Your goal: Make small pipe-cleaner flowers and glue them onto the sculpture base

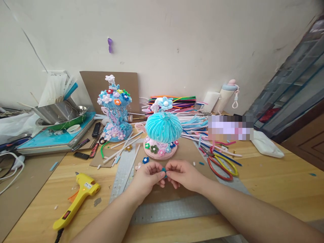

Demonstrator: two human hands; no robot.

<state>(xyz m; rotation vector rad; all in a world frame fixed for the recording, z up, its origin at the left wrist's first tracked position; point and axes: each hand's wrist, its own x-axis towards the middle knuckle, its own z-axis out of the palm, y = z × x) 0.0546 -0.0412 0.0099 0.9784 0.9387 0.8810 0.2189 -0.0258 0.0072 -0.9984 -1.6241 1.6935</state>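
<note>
My left hand (152,172) and my right hand (182,172) meet at the front of the work area, fingertips pinched together. Between them is a small teal pipe-cleaner piece (164,170), mostly covered by the fingers, so its full shape is hidden. Just behind stands a turquoise pipe-cleaner jellyfish (164,127) on a pink round base (160,154) trimmed with small flowers. A dark blue flower (145,160) and a pale pink flower (138,166) lie beside my left hand. Under my hands are brown cardboard (199,180) and a grey cutting mat (174,211).
At left lies a yellow glue gun (80,195). Red-and-yellow-handled scissors (222,167) rest at right. A flower-covered blue jellyfish (115,111) stands behind left, near a metal bowl (57,111). Pipe-cleaner bundles (174,101), a bottle (225,98) and a white case (268,144) line the back.
</note>
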